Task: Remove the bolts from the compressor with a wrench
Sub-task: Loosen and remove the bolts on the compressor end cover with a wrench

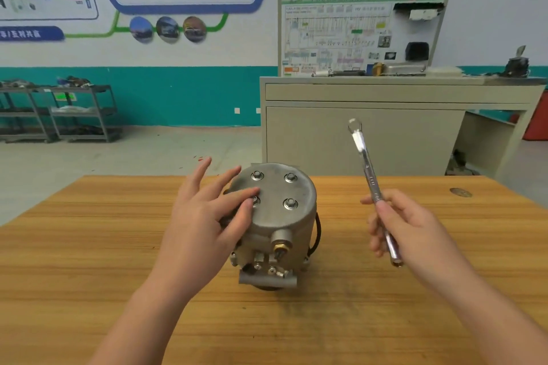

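A grey metal compressor (275,225) stands upright in the middle of the wooden table (89,246). Its round top plate carries several bolts with washers; three are plainly visible, such as the bolt (290,203) at front right. My left hand (204,216) is at the compressor's left side. Its thumb and forefinger pinch the front-left bolt (255,200), and the other fingers are spread. My right hand (406,228) is to the right of the compressor. It grips a silver wrench (370,178) near its lower end, raised in the air, ring end up and away from the bolts.
A beige cabinet (385,127) with a wiring display board (361,32) stands behind the table. Grey metal racks (59,112) line the teal wall at far left. A small round mark (460,192) sits on the table's far right.
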The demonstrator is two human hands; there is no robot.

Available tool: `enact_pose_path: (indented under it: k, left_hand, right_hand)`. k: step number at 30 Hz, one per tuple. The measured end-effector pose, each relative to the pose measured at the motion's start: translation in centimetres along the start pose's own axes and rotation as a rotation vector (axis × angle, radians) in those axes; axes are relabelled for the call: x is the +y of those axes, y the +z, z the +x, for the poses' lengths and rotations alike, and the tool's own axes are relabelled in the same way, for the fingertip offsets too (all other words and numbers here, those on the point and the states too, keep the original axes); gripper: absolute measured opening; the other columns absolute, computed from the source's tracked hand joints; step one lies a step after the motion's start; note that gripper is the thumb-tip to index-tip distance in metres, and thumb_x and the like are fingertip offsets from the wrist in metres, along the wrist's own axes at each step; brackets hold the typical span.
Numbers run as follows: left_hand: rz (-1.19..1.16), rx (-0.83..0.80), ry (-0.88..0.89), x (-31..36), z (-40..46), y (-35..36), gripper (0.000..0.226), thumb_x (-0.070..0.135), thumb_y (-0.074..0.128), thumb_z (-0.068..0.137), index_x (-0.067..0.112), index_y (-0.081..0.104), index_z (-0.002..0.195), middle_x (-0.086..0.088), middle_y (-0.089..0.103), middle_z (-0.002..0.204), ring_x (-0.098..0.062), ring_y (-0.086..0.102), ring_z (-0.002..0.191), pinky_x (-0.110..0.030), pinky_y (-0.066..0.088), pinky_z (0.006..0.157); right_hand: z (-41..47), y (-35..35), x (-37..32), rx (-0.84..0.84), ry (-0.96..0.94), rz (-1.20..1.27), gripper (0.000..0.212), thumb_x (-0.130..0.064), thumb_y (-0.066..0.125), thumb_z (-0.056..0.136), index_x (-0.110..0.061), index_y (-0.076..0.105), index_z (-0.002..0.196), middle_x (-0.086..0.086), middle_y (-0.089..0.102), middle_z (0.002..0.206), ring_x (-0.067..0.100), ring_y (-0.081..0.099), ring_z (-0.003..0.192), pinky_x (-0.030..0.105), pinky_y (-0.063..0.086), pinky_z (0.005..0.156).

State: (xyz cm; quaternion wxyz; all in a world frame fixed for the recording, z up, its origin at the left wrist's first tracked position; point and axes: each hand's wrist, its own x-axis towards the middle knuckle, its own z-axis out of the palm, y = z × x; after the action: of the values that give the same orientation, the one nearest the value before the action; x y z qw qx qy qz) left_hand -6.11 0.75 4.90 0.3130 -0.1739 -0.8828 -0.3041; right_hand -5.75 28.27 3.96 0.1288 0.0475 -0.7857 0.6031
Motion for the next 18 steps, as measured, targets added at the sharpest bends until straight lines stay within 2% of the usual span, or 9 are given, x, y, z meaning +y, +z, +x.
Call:
enact_pose_path:
  k: [2, 3, 5, 7, 14, 18]
  left_hand:
    - [0.079, -0.037, 0.016, 0.8, 0.3, -0.3, 0.055, 0.065, 0.032, 0.093, 0.033, 0.063, 0.125, 0.019, 0.049, 0.139, -0.007, 0.025, 0.143, -0.042, 0.023, 0.119]
    - [0.087, -0.087, 0.000, 1.3, 0.3, -0.3, 0.065, 0.071, 0.028, 0.088, 0.034, 0.059, 0.131, 0.022, 0.047, 0.140, -0.003, 0.026, 0.141, -0.038, 0.024, 0.118]
    - [0.159, -0.175, 0.003, 1.9, 0.4, -0.1, 0.082, 0.084, 0.020, 0.077, 0.040, 0.047, 0.140, 0.028, 0.036, 0.146, 0.000, 0.022, 0.141, -0.030, 0.021, 0.114]
    - [0.224, -0.215, 0.016, 2.2, 0.6, 0.1, 0.091, 0.091, 0.018, 0.069, 0.043, 0.039, 0.143, 0.031, 0.030, 0.148, -0.002, 0.021, 0.141, -0.033, 0.020, 0.114]
    - [0.192, -0.251, -0.007, 2.3, 1.3, -0.1, 0.087, 0.088, 0.028, 0.065, 0.046, 0.042, 0.140, 0.031, 0.033, 0.147, -0.004, 0.026, 0.137, -0.045, 0.016, 0.118]
    - [0.199, -0.285, -0.003, 2.1, 1.1, -0.1, 0.075, 0.089, 0.029, 0.072, 0.056, 0.035, 0.140, 0.028, 0.030, 0.150, -0.007, 0.016, 0.144, -0.049, -0.005, 0.120]
  right_hand:
    - [-1.1, 0.3, -2.8, -0.195, 0.008, 0.064, 0.031, -0.025, 0.041, 0.102, -0.030, 0.067, 0.086, -0.005, 0.050, 0.057, 0.009, 0.044, 0.043, 0.019, 0.036, 0.039]
    - [-1.5, 0.3, -3.7, -0.270, 0.050, 0.042, 0.032, -0.028, 0.042, 0.101, -0.028, 0.067, 0.082, -0.005, 0.045, 0.055, 0.008, 0.037, 0.040, 0.018, 0.031, 0.037]
    - [-1.9, 0.3, -5.0, -0.370, 0.144, -0.051, 0.035, -0.035, 0.045, 0.098, -0.024, 0.065, 0.072, -0.005, 0.038, 0.052, 0.009, 0.028, 0.039, 0.018, 0.024, 0.037]
    - [-2.1, 0.0, -5.7, -0.426, 0.209, -0.170, 0.039, -0.041, 0.048, 0.095, -0.024, 0.063, 0.064, -0.003, 0.037, 0.051, 0.010, 0.025, 0.038, 0.018, 0.022, 0.037]
    - [-1.3, -1.2, -6.3, -0.424, 0.331, -0.344, 0.043, -0.040, 0.050, 0.097, -0.021, 0.059, 0.060, -0.005, 0.036, 0.045, 0.010, 0.023, 0.037, 0.017, 0.017, 0.037]
    - [-0.8, -1.8, -7.1, -0.468, 0.334, -0.394, 0.041, -0.042, 0.049, 0.097, -0.017, 0.060, 0.066, -0.003, 0.037, 0.048, 0.010, 0.025, 0.038, 0.017, 0.019, 0.038]
